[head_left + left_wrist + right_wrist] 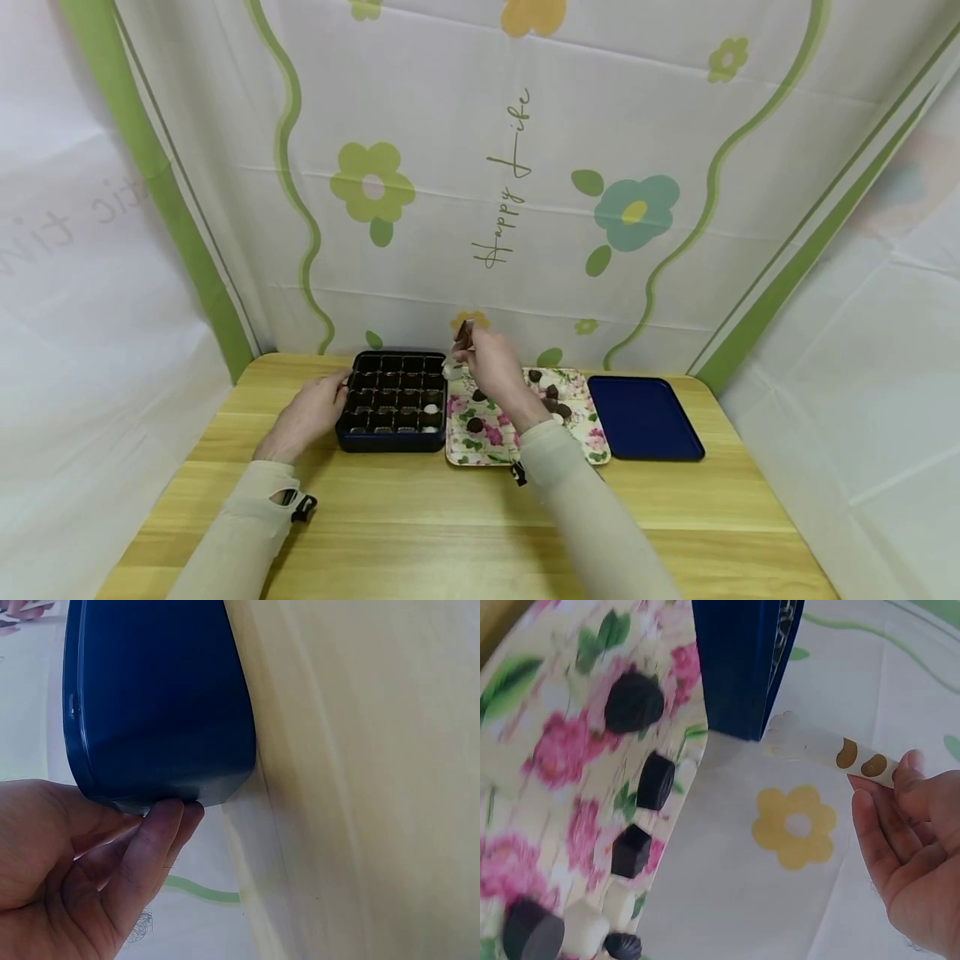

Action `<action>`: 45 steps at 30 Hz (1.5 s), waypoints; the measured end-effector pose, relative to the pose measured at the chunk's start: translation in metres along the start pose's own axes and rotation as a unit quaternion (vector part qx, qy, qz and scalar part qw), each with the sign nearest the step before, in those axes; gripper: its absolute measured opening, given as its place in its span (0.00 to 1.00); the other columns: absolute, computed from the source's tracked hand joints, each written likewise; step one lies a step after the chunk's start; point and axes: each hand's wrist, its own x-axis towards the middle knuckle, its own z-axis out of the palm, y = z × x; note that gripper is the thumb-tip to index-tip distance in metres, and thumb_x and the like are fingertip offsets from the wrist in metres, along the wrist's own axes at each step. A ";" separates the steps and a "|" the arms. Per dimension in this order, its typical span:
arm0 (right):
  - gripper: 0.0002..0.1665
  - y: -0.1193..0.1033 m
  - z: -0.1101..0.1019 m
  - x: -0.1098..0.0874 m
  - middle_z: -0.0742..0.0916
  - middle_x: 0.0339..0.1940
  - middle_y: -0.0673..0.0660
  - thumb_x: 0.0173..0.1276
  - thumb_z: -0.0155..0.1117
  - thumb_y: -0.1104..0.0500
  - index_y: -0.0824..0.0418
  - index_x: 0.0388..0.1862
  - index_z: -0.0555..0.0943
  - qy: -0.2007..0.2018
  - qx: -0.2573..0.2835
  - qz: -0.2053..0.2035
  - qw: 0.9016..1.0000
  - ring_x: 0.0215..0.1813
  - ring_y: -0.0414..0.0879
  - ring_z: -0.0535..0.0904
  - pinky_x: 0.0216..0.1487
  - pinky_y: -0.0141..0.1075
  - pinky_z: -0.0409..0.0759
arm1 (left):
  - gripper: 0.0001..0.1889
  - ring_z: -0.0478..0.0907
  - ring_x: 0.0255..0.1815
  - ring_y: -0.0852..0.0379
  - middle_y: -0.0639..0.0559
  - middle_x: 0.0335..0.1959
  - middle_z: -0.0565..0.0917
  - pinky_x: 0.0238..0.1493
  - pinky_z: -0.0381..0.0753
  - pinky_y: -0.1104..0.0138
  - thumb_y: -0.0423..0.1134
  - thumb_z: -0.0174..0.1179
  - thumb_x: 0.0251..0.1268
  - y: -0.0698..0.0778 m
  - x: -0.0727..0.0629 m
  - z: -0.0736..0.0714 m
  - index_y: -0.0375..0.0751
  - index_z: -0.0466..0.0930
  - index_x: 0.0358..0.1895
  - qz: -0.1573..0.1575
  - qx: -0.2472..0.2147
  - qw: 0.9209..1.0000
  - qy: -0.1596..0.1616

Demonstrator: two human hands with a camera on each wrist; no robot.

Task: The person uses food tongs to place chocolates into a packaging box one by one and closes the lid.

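My left hand holds the left side of a dark blue box, which is divided into small dark compartments. Up close, its fingertips rest against the box's outer wall. A pale chocolate sits in a compartment on the right. In my right hand is a slim utensil with a clear, scalloped end, apparently tongs, with brown oval marks along it. The clear end hangs near the box's right edge; whether it bears anything is hard to tell. Below lies a floral tray with dark chocolates and pale chocolates.
A flat dark blue lid lies on the wooden table, right of the floral tray. Behind the table hangs a white curtain printed with flowers, and similar sheets enclose both sides.
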 end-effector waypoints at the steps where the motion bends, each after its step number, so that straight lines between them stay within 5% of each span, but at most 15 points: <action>1: 0.12 -0.003 0.001 0.000 0.98 0.49 0.59 0.88 0.72 0.53 0.60 0.58 0.87 -0.001 -0.005 -0.005 1.000 0.39 0.50 0.94 0.29 0.33 0.80 | 0.26 0.68 0.18 0.59 0.47 0.27 0.79 0.28 0.71 0.63 0.31 0.52 0.96 0.000 0.000 0.000 0.24 0.72 0.86 -0.002 -0.001 1.000 -0.001; 8: 0.13 -0.018 0.013 0.001 0.96 0.46 0.56 0.88 0.72 0.51 0.58 0.58 0.86 -0.011 -0.016 -0.020 1.000 0.36 0.47 0.91 0.30 0.32 0.82 | 0.26 0.68 0.19 0.58 0.46 0.28 0.80 0.29 0.72 0.62 0.31 0.52 0.96 -0.001 0.000 0.000 0.24 0.71 0.86 -0.003 0.001 1.000 -0.002; 15: 0.14 -0.019 0.021 0.001 0.90 0.34 0.56 0.89 0.72 0.50 0.60 0.56 0.83 -0.005 -0.043 -0.050 0.998 0.22 0.40 0.73 0.23 0.30 0.66 | 0.26 0.67 0.18 0.59 0.47 0.28 0.79 0.28 0.72 0.62 0.31 0.52 0.96 0.002 0.000 0.000 0.24 0.72 0.86 -0.003 -0.001 1.000 -0.001; 19: 0.13 -0.018 0.022 0.003 0.90 0.32 0.56 0.89 0.72 0.51 0.60 0.55 0.84 -0.014 -0.026 -0.051 0.998 0.20 0.39 0.73 0.21 0.29 0.66 | 0.26 0.66 0.17 0.59 0.47 0.25 0.78 0.26 0.71 0.63 0.31 0.52 0.96 0.002 0.000 0.000 0.24 0.71 0.87 -0.006 -0.004 1.000 -0.004; 22: 0.11 -0.018 0.022 0.004 0.95 0.38 0.56 0.89 0.72 0.52 0.59 0.56 0.85 -0.026 0.005 -0.043 0.999 0.24 0.42 0.81 0.23 0.30 0.73 | 0.26 0.66 0.17 0.59 0.48 0.25 0.77 0.26 0.71 0.63 0.31 0.51 0.96 0.001 0.000 0.001 0.24 0.71 0.87 -0.006 -0.005 1.000 -0.005; 26: 0.09 -0.016 0.020 0.004 0.97 0.52 0.56 0.91 0.70 0.53 0.57 0.58 0.85 -0.045 0.051 -0.023 0.997 0.44 0.49 0.96 0.35 0.33 0.89 | 0.26 0.66 0.17 0.59 0.49 0.23 0.77 0.26 0.71 0.63 0.31 0.51 0.96 0.001 0.000 0.000 0.24 0.71 0.87 -0.005 -0.005 1.000 -0.003; 29: 0.08 -0.014 0.015 0.003 0.96 0.57 0.56 0.92 0.69 0.54 0.56 0.60 0.84 -0.051 0.084 -0.006 0.995 0.56 0.53 0.98 0.46 0.40 0.95 | 0.26 0.66 0.17 0.59 0.49 0.22 0.76 0.25 0.71 0.63 0.31 0.51 0.96 0.001 0.000 0.000 0.25 0.71 0.87 -0.006 -0.005 1.000 -0.004; 36: 0.10 0.004 -0.006 -0.007 0.96 0.60 0.59 0.91 0.69 0.55 0.57 0.62 0.84 -0.030 0.124 0.014 0.992 0.58 0.57 0.97 0.51 0.47 0.97 | 0.26 0.67 0.18 0.59 0.47 0.26 0.78 0.25 0.70 0.63 0.32 0.51 0.96 0.001 0.000 -0.001 0.24 0.71 0.87 -0.007 -0.006 1.000 -0.006; 45: 0.09 0.039 -0.031 -0.023 0.95 0.60 0.56 0.91 0.70 0.54 0.54 0.62 0.82 -0.001 0.101 0.044 0.994 0.57 0.58 0.98 0.47 0.48 0.95 | 0.26 0.65 0.16 0.59 0.48 0.24 0.77 0.23 0.69 0.65 0.32 0.51 0.96 0.002 -0.001 0.000 0.24 0.70 0.87 -0.009 -0.007 1.000 -0.005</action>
